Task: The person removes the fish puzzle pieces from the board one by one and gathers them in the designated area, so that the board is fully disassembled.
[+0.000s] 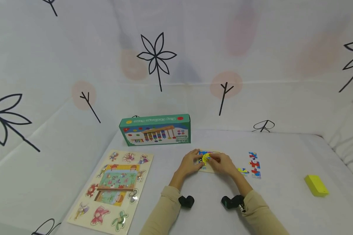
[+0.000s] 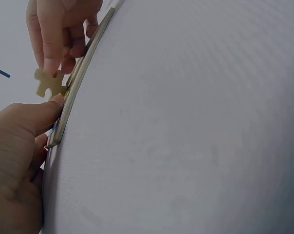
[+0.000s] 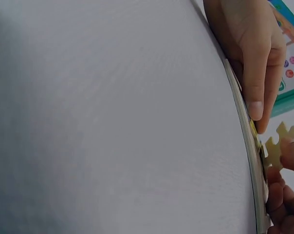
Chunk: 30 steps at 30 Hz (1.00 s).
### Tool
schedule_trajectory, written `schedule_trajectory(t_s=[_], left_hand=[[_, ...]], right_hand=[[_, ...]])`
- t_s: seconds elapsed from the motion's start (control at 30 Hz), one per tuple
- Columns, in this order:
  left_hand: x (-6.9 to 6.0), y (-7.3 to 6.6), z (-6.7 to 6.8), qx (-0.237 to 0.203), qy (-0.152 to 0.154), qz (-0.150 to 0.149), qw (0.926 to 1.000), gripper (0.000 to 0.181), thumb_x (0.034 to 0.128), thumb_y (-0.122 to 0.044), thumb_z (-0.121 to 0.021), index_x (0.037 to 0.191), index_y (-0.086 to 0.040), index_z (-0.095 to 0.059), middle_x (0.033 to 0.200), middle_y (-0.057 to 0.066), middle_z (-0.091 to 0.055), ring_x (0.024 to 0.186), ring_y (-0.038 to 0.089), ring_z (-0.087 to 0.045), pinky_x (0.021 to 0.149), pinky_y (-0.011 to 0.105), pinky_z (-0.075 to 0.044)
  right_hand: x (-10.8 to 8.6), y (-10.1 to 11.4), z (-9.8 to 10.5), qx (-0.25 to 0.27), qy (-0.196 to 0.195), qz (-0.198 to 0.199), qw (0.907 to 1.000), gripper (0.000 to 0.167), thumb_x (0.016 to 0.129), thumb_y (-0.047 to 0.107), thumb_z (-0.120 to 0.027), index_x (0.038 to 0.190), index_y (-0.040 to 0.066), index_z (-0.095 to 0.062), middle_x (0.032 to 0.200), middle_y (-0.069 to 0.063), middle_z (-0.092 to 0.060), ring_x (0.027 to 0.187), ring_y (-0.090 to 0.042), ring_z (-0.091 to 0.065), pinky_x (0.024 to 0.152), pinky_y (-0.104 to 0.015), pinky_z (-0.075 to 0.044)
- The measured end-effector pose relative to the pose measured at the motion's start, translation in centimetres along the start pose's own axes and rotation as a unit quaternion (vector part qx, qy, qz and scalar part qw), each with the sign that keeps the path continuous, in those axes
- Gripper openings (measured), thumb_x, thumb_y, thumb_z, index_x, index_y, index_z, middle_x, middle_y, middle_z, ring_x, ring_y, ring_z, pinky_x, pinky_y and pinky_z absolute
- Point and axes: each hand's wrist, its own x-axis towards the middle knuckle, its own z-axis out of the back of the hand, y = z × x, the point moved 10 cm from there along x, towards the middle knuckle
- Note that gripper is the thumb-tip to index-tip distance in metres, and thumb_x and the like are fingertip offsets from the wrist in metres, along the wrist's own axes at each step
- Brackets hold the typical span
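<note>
A puzzle board (image 1: 207, 169) with a pale border lies flat on the table, partly hidden by both hands. My right hand (image 1: 223, 164) pinches a yellow jigsaw piece (image 1: 206, 158) between thumb and fingers above the board. In the left wrist view this jigsaw piece (image 2: 42, 83) stands tilted up, its plain pale side showing. My left hand (image 1: 189, 164) rests at the board's left side. Its thumb and forefinger, fairly straight in the right wrist view, touch the board's face next to the piece. Just right of the right hand lies a loose yellow-and-blue piece (image 1: 243, 171).
Red-and-blue jigsaw pieces (image 1: 255, 164) form a column farther right. A yellow block (image 1: 316, 185) sits near the table's right side. A green Ring Challenge Game box (image 1: 156, 130) stands at the back. A large animal peg puzzle (image 1: 106, 209) covers the left side.
</note>
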Motion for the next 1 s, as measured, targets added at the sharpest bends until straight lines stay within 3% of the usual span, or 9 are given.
schedule_trajectory(t_s=[0.3,0.53,0.77,1.0], left_hand=[[0.0,0.0,0.0,0.001,-0.002,0.006,1.0,0.042,0.0833,-0.026,-0.066,0.12,-0.005,-0.064,0.138,0.01,-0.051,0.132,0.026,-0.042,0.107,0.047,-0.034],[0.0,0.1,0.1,0.001,0.0,0.01,0.9999,0.042,0.0838,-0.025,-0.066,0.121,-0.005,-0.064,0.138,0.01,-0.051,0.132,0.026,-0.041,0.107,0.047,-0.034],[0.0,0.2,0.0,0.002,0.005,0.013,0.9999,0.042,0.0841,-0.025,-0.065,0.121,-0.006,-0.064,0.139,0.01,-0.05,0.132,0.026,-0.041,0.108,0.047,-0.033],[-0.1,0.1,0.0,0.001,0.002,0.01,0.9999,0.042,0.0837,-0.026,-0.065,0.12,-0.005,-0.064,0.138,0.01,-0.051,0.132,0.026,-0.041,0.107,0.048,-0.034]], right_hand=[[0.0,-0.3,0.1,0.012,-0.004,0.014,0.9998,0.03,0.082,0.007,-0.068,0.105,-0.012,-0.066,0.09,-0.018,-0.069,0.075,-0.022,-0.063,0.064,-0.029,-0.052],[0.1,0.2,-0.1,0.022,0.028,0.025,0.999,0.034,0.082,0.008,-0.069,0.107,-0.015,-0.063,0.087,-0.016,-0.068,0.073,-0.018,-0.061,0.064,-0.026,-0.049],[0.0,0.1,-0.3,0.03,0.058,0.003,0.9978,0.035,0.083,0.006,-0.066,0.112,-0.014,-0.061,0.091,-0.017,-0.067,0.076,-0.018,-0.058,0.065,-0.027,-0.047],[-0.5,-1.2,1.6,0.038,-0.025,-0.009,0.9989,0.036,0.081,0.004,-0.068,0.115,-0.007,-0.062,0.106,-0.02,-0.065,0.088,-0.028,-0.059,0.075,-0.038,-0.048]])
